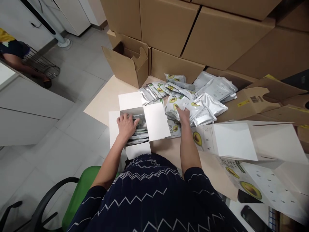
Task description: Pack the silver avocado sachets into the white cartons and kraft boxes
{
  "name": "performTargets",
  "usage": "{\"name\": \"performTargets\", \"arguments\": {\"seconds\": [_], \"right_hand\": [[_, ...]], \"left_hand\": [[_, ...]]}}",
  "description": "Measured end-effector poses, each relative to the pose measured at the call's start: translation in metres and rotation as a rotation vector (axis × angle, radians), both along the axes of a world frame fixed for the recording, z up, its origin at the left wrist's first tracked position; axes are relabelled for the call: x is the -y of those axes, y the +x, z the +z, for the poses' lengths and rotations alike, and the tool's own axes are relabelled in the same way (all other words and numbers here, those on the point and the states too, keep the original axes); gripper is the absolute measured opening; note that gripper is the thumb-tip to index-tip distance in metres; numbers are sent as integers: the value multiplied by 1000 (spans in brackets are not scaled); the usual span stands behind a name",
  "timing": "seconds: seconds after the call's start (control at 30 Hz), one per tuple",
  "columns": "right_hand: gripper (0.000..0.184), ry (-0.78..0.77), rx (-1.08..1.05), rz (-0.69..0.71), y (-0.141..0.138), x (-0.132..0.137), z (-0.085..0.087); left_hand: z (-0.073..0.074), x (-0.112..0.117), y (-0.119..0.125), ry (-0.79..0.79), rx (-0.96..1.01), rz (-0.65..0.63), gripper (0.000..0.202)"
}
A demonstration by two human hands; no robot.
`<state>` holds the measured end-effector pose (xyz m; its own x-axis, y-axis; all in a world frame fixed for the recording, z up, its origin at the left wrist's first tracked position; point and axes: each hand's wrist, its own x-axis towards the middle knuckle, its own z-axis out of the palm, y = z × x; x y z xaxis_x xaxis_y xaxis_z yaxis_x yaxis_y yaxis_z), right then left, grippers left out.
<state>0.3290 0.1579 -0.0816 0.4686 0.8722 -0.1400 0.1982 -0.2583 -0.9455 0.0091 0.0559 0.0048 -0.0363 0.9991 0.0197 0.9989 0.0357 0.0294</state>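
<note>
An open white box (156, 122) with its flaps folded out stands in front of me, holding a row of upright pouches (138, 138). My left hand (127, 126) reaches into it, its fingers apart and resting on the pouches, with the fingertips partly hidden. To the right lies a heap of silver-white pouches (214, 85) printed with avocados. My right hand (183, 116) is at the near side of this heap, closed on the edge of an avocado-printed pouch (174, 105). The fingertips of that hand are partly covered.
Brown cartons (169, 22) are stacked behind the table (102, 96). An open brown carton (131, 61) stands at its far left. Unfolded white boxes (253, 141) lie on the right, near a phone (253, 219). A green chair (80, 193) is at lower left; another person (14, 58) is beyond.
</note>
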Motion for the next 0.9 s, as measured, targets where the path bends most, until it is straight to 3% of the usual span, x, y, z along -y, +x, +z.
{"name": "performTargets", "arguments": {"seconds": [0.1,0.17,0.3,0.4,0.5,0.6,0.73,0.9], "right_hand": [[38,201,-115,-82,2,-3,43],[36,390,-128,-8,-2,-1,82],[29,527,-37,402,-30,10,157],[26,533,115,863,-68,12,188],[27,454,391,1254,-113,8,197],[29,243,724,1458,-156,2,194],[27,50,955,1539,-195,-3,183],[27,-65,948,1572,-217,-6,161]], "left_hand": [[-2,11,-1,4,29,-46,63],[-4,16,-1,6,41,-68,65],[-7,23,-1,-11,68,-88,68],[-8,25,-1,-22,68,-99,67],[-8,27,-1,-17,62,-98,66],[-9,30,-1,-9,77,-98,65],[-11,32,-2,3,99,-89,64],[-10,33,-1,13,124,-85,61]]}}
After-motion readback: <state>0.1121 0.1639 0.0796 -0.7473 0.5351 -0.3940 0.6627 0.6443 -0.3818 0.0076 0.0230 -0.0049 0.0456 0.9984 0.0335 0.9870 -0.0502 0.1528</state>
